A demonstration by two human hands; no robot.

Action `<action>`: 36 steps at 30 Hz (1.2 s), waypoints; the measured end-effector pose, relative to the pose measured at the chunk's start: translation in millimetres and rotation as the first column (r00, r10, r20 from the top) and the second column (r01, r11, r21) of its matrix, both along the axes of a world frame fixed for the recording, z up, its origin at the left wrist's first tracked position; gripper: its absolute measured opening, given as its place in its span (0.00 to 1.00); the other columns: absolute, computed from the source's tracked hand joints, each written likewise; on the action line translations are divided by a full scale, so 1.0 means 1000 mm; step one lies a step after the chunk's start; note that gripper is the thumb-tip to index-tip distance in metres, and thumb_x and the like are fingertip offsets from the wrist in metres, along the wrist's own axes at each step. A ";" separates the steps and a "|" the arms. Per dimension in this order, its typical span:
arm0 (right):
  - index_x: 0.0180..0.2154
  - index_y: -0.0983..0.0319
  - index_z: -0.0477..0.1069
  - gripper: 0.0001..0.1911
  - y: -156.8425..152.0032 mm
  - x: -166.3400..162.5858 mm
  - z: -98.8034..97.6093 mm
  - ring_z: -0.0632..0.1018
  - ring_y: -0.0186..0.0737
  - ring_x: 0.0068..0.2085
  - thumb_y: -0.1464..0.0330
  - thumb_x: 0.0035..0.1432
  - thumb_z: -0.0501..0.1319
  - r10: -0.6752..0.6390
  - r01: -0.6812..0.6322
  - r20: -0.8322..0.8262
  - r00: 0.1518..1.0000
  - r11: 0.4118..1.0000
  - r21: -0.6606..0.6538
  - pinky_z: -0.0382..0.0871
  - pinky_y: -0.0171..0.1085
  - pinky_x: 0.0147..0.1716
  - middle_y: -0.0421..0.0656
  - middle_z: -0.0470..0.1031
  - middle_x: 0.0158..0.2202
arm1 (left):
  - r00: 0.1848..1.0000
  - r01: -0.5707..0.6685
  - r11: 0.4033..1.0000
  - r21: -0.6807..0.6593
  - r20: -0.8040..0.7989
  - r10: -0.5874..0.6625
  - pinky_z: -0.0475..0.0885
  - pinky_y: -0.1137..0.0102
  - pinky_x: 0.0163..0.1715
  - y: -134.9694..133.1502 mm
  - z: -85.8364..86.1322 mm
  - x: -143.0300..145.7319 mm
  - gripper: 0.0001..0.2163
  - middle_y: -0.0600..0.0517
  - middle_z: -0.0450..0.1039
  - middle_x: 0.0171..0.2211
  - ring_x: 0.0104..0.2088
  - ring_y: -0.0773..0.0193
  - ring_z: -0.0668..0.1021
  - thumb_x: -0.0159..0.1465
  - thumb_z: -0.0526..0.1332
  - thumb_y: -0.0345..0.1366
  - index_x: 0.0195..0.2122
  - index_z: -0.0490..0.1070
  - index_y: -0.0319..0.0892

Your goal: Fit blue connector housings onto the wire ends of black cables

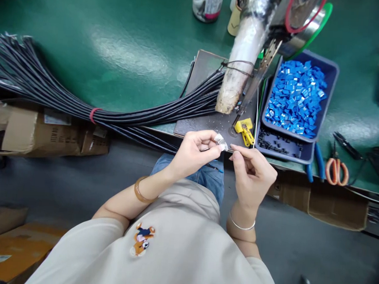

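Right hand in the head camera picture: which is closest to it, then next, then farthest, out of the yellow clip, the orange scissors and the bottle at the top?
From the right hand:
1. Yellow clip, just above the fingers on the dark board.
2. Orange scissors, off to the right on the green table.
3. Bottle, far up at the table's back edge.

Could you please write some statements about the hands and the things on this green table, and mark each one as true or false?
1. The left hand pinches a small pale piece at its fingertips. True.
2. The tray holds red parts. False: it holds blue parts.
3. The black cable bundle is tied with a red band. True.
4. The orange-handled scissors are in the right hand. False: they lie on the table, right of the tray.
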State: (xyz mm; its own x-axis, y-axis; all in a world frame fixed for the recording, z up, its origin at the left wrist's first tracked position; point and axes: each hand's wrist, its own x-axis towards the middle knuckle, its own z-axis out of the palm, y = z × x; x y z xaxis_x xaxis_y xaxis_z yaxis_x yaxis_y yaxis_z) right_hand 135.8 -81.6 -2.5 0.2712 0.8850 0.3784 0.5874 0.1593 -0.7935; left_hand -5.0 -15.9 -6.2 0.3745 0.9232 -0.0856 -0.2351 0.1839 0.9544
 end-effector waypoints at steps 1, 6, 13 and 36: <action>0.41 0.56 0.79 0.07 0.001 -0.001 0.000 0.75 0.32 0.28 0.69 0.63 0.63 -0.008 0.007 -0.031 1.000 1.000 -0.006 0.63 0.35 0.24 0.39 0.77 0.31 | 1.000 0.008 1.000 -0.002 0.003 -0.008 0.59 0.79 0.20 0.000 0.000 0.000 0.04 0.58 0.64 0.19 0.20 0.77 0.63 0.55 0.65 0.30 0.26 0.71 0.37; 0.37 0.57 0.79 0.04 0.005 -0.001 -0.001 0.76 0.34 0.31 0.67 0.61 0.64 -0.018 0.008 -0.146 0.989 0.997 -0.073 0.64 0.35 0.25 0.41 0.78 0.34 | 0.999 0.029 0.999 -0.037 0.020 -0.028 0.58 0.79 0.20 -0.001 -0.002 -0.003 0.08 0.61 0.62 0.18 0.18 0.76 0.62 0.57 0.65 0.32 0.35 0.66 0.40; 0.31 0.60 0.76 0.07 0.010 -0.003 -0.005 0.65 0.27 0.23 0.64 0.60 0.65 0.003 -0.037 -0.215 0.977 0.987 -0.155 0.55 0.33 0.21 0.38 0.73 0.29 | 0.998 0.063 0.998 0.029 0.021 -0.063 0.59 0.81 0.21 -0.003 -0.004 -0.004 0.06 0.60 0.61 0.21 0.20 0.78 0.62 0.59 0.63 0.30 0.30 0.64 0.40; 0.33 0.57 0.71 0.04 -0.008 0.072 0.045 0.68 0.31 0.23 0.68 0.61 0.63 -0.249 0.230 0.356 0.901 0.968 0.097 0.62 0.35 0.25 0.35 0.71 0.25 | 0.930 0.343 0.915 0.213 -0.215 -0.299 0.61 0.80 0.19 -0.005 0.042 -0.026 0.03 0.54 0.71 0.22 0.21 0.75 0.68 0.56 0.65 0.26 0.28 0.73 0.39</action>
